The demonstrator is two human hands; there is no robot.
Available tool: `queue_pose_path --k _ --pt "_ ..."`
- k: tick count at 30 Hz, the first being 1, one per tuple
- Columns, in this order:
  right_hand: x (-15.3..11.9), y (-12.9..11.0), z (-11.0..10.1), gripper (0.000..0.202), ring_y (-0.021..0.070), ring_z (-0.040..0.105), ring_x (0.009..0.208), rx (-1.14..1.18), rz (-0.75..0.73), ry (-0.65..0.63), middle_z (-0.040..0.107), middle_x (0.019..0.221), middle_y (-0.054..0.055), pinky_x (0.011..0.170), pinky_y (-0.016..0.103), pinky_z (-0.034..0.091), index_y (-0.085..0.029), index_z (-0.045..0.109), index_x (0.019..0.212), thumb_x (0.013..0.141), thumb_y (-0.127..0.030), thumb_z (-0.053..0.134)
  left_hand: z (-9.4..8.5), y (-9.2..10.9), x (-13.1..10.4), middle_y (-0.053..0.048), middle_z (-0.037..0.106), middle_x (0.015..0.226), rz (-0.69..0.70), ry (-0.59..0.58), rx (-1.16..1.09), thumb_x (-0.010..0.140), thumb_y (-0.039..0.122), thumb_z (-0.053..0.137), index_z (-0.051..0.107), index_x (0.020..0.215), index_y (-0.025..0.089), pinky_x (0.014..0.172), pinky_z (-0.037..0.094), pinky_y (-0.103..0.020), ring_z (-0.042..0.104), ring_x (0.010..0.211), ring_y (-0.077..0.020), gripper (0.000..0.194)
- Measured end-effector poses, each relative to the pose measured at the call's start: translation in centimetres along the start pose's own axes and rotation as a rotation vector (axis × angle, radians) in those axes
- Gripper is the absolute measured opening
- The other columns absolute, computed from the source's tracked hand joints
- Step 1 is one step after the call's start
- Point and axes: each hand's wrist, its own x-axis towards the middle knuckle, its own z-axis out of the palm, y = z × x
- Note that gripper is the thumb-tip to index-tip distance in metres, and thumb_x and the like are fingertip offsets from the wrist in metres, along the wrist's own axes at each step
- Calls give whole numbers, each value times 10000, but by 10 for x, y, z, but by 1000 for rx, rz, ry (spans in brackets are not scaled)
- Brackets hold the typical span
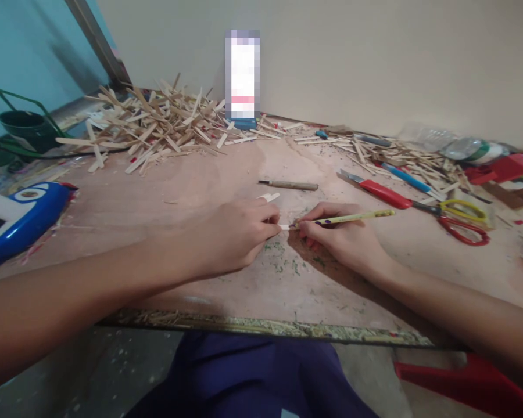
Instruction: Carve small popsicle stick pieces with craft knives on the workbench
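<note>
At the middle of the table, my left hand (pixel 244 231) is closed on a pale wooden stick (pixel 285 227), pressing it to the tabletop. The stick's right end shows beyond my fingertips, and another pale piece (pixel 271 198) pokes out above the knuckles. To the right, my right hand (pixel 337 232) pinches a yellow pencil (pixel 357 217), its tip hidden by the fingers close to the stick's end. Just behind the hands lies a wooden-handled cutting tool (pixel 288 185). Small green shavings (pixel 283 261) are scattered below the hands.
A big heap of wooden sticks (pixel 157 125) is at the back left, near a blurred upright screen (pixel 243 75). On the right lie a red-handled knife (pixel 386 193), scissors (pixel 462 217), a blue tool (pixel 405 176) and plastic bottles (pixel 475 150). A blue object (pixel 26 223) stands at the left.
</note>
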Motion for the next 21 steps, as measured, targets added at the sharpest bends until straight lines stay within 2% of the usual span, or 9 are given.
queue_pose_path --k 13,21 --pt "0 -2 -1 120 140 622 538 -58 0 33 729 625 15 497 250 457 -202 743 679 792 -189 704 0 1 0 -110 731 1080 -4 4 6 1036 126 497 775 997 149 858 540 -377 666 964 -235 283" --pt "1 2 0 104 142 628 540 3 -5 2 736 633 24 499 249 481 -193 744 695 795 -217 726 0 0 -1 -104 731 1080 0 2 13 1034 127 502 773 1013 157 857 530 -358 662 978 -230 273"
